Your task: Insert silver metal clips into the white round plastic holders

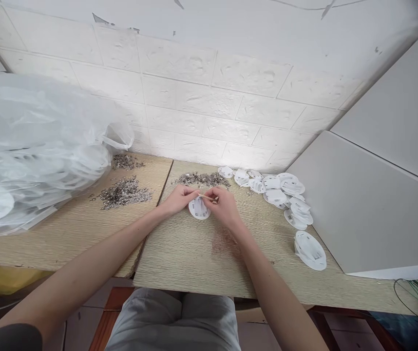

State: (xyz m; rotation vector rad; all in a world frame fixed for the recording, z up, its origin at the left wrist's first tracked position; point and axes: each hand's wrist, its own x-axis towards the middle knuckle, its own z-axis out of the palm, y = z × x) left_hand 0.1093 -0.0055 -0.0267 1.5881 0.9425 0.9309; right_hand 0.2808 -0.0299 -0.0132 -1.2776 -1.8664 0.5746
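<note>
A round white plastic disc (199, 210) with small metal bits on its face is between my hands, just above or on the table. My left hand (180, 199) closes its fingers on the disc's upper left edge. In my right hand (223, 204) is a thin, pale stick (206, 197), pinched between the fingers, its tip over the disc's top edge. Right behind my hands lies a heap of small metal pieces (203, 179); their exact kind is too small to make out.
More metal pieces (124, 193) are heaped on the left table. A big clear plastic bag (37, 146) full of white discs stands at far left. Several white discs (310, 249) are piled along the right, beside a grey panel (380, 209). A white brick-patterned wall (194, 97) closes the back.
</note>
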